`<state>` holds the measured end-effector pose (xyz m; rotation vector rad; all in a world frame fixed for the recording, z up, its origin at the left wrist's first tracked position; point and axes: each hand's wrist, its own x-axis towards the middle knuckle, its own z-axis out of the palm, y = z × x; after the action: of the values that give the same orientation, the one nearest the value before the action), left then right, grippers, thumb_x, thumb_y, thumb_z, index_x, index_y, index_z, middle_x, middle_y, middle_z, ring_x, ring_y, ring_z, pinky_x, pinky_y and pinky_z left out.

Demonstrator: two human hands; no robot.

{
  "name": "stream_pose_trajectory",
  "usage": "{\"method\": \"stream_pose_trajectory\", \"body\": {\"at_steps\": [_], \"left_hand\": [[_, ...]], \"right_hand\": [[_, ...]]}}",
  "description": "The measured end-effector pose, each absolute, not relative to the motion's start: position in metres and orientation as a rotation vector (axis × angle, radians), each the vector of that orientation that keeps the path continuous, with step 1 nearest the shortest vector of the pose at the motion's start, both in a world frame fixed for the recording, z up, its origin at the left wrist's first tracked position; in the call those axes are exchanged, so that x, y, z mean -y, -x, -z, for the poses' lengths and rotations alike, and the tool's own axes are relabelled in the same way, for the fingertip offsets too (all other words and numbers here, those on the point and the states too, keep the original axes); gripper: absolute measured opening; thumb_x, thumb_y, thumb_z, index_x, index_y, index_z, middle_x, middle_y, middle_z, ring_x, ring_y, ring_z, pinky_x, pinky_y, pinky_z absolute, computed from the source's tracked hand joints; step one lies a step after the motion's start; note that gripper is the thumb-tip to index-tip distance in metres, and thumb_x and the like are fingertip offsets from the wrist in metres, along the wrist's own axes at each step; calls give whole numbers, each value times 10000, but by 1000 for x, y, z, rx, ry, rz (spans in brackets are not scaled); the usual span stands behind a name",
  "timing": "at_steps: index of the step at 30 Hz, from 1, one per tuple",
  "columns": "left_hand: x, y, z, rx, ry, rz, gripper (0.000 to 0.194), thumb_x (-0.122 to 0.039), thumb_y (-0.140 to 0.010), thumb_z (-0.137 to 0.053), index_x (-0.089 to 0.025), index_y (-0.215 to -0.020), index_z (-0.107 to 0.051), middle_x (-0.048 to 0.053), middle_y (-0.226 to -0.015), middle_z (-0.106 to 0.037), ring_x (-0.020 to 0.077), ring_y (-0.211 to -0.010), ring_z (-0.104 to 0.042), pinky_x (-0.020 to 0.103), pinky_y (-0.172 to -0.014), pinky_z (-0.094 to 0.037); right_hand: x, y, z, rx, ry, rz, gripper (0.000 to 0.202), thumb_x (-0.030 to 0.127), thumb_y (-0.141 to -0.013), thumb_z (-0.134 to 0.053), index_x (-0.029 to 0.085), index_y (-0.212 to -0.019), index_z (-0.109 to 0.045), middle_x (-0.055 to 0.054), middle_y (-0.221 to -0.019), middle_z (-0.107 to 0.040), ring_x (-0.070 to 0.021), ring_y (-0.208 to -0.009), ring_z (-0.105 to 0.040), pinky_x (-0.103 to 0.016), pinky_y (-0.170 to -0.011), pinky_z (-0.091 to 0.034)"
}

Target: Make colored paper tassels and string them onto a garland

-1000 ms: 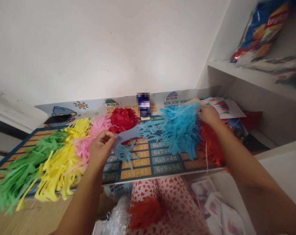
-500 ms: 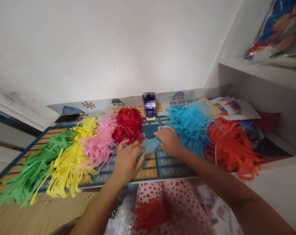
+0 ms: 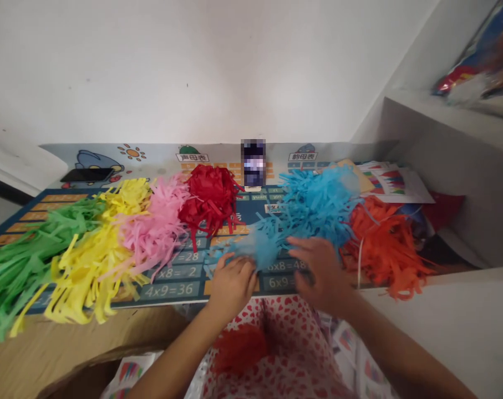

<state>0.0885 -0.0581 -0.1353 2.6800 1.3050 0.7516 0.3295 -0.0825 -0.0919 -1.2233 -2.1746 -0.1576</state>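
Hands: left hand [image 3: 231,282] and right hand [image 3: 321,270] both sit at the near edge of the bench [image 3: 60,343], over the printed mat [image 3: 168,282].
Left fingers: curled shut, pinching the near end of the blue fringe strip [image 3: 255,246].
Right fingers: spread loose and flat, blurred, just right of that strip; whether they touch it, I cannot tell.
Blue fringe strip: lies on the mat between the two hands, running back to the blue tassel heap [image 3: 318,202].
Blue tassel heap: behind the right hand, touching the orange heap [image 3: 384,244] on its right.
Other heaps: left of the blue tassel heap, across a bare stretch of mat, stand the red heap [image 3: 209,199], pink heap [image 3: 155,227], yellow heap [image 3: 97,255] and green heap [image 3: 22,260], each touching the next.
Blurred small object: upright behind the blue tassel heap, toward its left, at the wall.
Printed sheets [image 3: 390,183]: behind and right of the blue tassel heap.
Shelf [image 3: 446,111]: above and right of the blue tassel heap, with a bright bag [image 3: 479,66] on it.
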Motion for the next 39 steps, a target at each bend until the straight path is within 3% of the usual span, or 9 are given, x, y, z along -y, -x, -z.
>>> {"method": "stream_pose_trajectory", "body": {"at_steps": [4,10,16,19,23,25,30,33,39], "left_hand": [[58,-88,115,-1347,-2696,-789,96,-188,-928,-518,-213,-981,-595,73,-1036,-758,234,-952,-703,477,-1022,-368],[62,-87,107,-1233,-2692,-1046,54,-164,-928,-538,-207,-943,-567,44,-1041,-762,200,-967,-708,449,-1045,-331],[65,-95,139,-1079,-2728,-974,72,-152,-924,-553,-215,-920,-589,28,-1027,-766,213,-1004,-697,472,-1052,-341],[69,-103,149,-1082,-2718,-870,82,-137,-911,-554,-206,-905,-596,38,-1025,-765,238,-1029,-691,518,-1062,-345],[71,-107,146,-1084,-2707,-808,87,-129,-904,-541,-198,-912,-593,57,-1018,-761,252,-1020,-696,549,-1063,-362],[70,-104,141,-1073,-2703,-785,94,-121,-899,-532,-196,-919,-585,60,-980,-760,239,-954,-711,542,-1064,-371],[73,-91,139,-1209,-2653,-700,147,-79,-867,-513,-198,-931,-570,38,-859,-747,218,-818,-708,550,-1062,-357],[74,-86,145,-1389,-2536,-697,160,-122,-864,-544,-205,-994,-589,51,-925,-752,241,-884,-698,551,-1039,-358],[54,-90,144,-1674,-2252,-554,158,-222,-887,-540,-214,-998,-653,47,-909,-761,252,-904,-696,486,-957,-411]], "right_hand": [[71,-276,123,2234,1125,101,412,226,-890,-528,182,-1300,-531,-129,-1325,-625,-227,-1234,-551,-449,-1122,-279],[13,-304,116,2122,1264,237,293,90,-802,-541,229,-1002,-704,-35,-1084,-746,-230,-1134,-597,-441,-1084,-274],[53,-378,101,2289,1342,435,336,77,-766,-584,240,-1037,-701,-43,-1183,-714,-268,-1201,-550,-472,-1059,-311],[81,-388,105,2367,1494,332,373,78,-769,-564,212,-1100,-673,-83,-1257,-675,-300,-1241,-534,-525,-1077,-305],[106,-360,112,2427,1298,62,444,151,-827,-558,205,-1267,-568,-94,-1426,-551,-267,-1360,-449,-534,-1159,-243],[104,-340,120,2415,1225,-10,416,165,-872,-543,200,-1286,-552,-107,-1383,-589,-248,-1328,-494,-527,-1164,-238],[70,-332,148,2325,1205,-381,220,160,-951,-476,222,-1046,-664,-45,-997,-758,-202,-985,-692,-446,-1017,-392],[52,-341,153,2266,1261,-603,223,249,-992,-462,225,-1029,-680,-33,-983,-759,-192,-882,-694,-396,-908,-430],[31,-325,138,2201,1615,-700,240,310,-989,-473,209,-1016,-688,-47,-973,-750,-220,-867,-678,-319,-753,-434]]}}
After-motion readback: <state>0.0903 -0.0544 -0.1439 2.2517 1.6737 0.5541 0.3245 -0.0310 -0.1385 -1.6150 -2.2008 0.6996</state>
